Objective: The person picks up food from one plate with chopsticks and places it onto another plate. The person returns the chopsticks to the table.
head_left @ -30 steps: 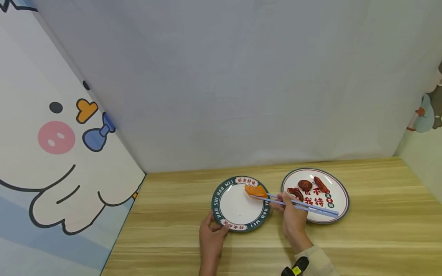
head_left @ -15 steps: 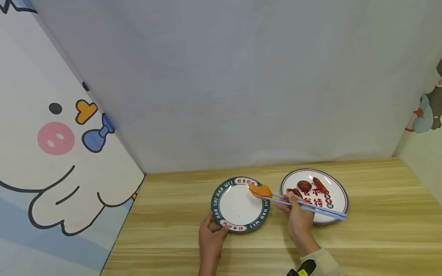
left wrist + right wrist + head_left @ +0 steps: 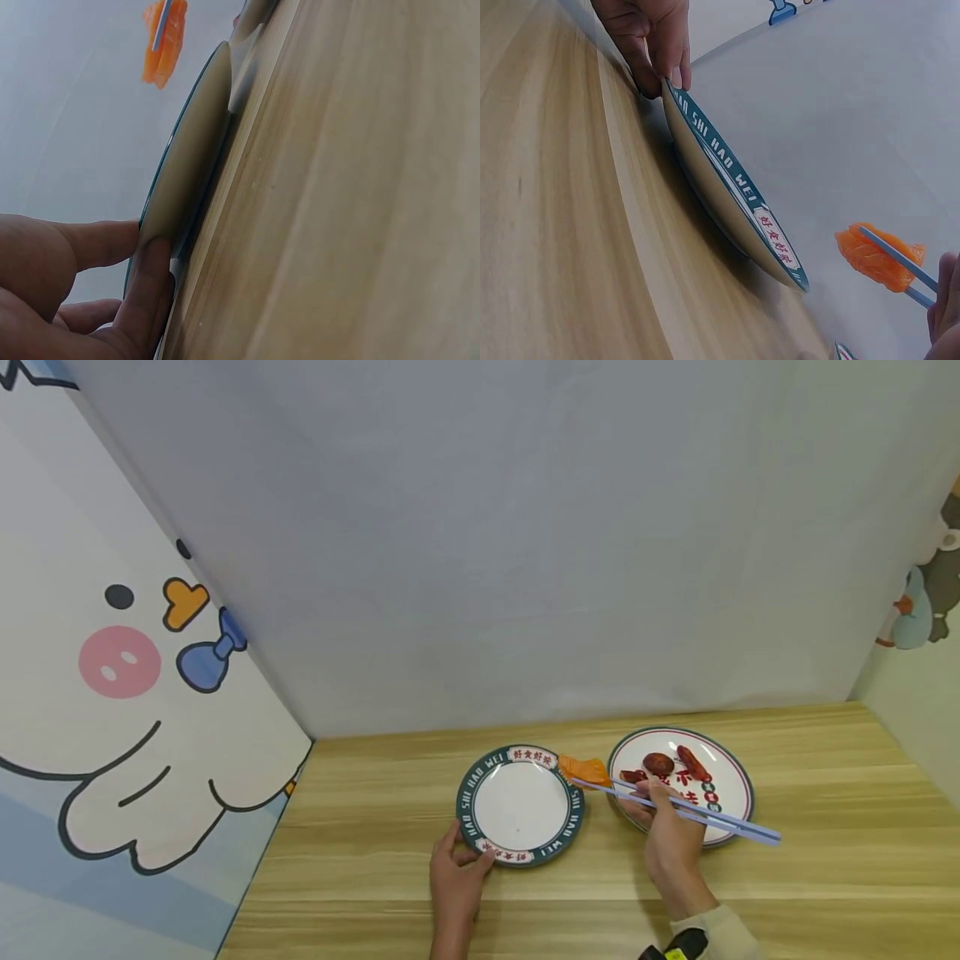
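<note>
My left hand (image 3: 459,878) pinches the near-left rim of a round white plate (image 3: 519,806) with a green lettered border. In the left wrist view its fingers (image 3: 144,289) reach under the plate's rim. My right hand (image 3: 673,852) holds a pair of pale blue chopsticks (image 3: 738,828). Their tips clasp an orange, white-streaked salmon slice (image 3: 585,771), which hangs in the air; from the head it overlaps the round plate's right rim. The right wrist view shows the salmon slice (image 3: 881,259) between both sticks, with nothing under it.
An oval plate (image 3: 729,770) with red lettering lies to the right, partly under my right hand. On it are a round brown piece (image 3: 658,765), a long red piece (image 3: 693,764) and a dark red piece (image 3: 633,775). A pale wall (image 3: 525,568) rises behind the wooden table (image 3: 375,827).
My right hand has moved to the right, carrying the chopsticks and salmon slice from over the round plate to its right rim. My left hand stays at the plate's edge.
</note>
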Available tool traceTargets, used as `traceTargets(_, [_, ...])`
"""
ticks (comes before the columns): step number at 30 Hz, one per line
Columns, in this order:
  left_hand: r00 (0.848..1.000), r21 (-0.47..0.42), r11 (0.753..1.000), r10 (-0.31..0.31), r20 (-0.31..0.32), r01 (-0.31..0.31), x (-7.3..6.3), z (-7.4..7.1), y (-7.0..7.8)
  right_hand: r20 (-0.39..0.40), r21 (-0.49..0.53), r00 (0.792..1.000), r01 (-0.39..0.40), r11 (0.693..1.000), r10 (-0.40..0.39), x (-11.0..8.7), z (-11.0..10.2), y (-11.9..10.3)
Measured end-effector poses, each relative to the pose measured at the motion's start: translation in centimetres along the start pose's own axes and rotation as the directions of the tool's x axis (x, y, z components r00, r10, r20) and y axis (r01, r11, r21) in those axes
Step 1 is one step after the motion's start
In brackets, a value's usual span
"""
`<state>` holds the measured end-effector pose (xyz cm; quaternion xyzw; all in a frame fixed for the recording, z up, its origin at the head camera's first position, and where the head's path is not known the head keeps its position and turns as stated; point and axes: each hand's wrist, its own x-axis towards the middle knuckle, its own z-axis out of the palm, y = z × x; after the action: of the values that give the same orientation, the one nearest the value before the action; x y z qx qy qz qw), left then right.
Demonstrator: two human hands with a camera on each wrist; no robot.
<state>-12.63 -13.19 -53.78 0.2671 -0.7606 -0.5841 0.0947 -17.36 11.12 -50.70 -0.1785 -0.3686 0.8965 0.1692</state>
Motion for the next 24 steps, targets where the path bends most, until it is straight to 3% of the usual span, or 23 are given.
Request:
traceTargets(9, [1.0, -0.001, 1.0, -0.003, -0.005, 0.003, -0.2, -0.1, 0.1, -0.02, 0.008, 1.0, 0.013, 1.0, -0.013, 0.5, -0.8, -1.3])
traceTargets(16, [1.0, 0.003, 1.0, -0.002, -0.011, 0.002, -0.2, -0.1, 0.2, -0.049, 0.071, 0.999, 0.014, 0.997, -0.01, 0.9, -1.6, -2.3])
traceTargets(24, [1.0, -0.004, 1.0, 0.005, -0.006, -0.005, -0.1, 0.0, 0.3, -0.08, 0.042, 0.997, -0.007, 0.999, 0.011, 1.4, -2.5, -3.3])
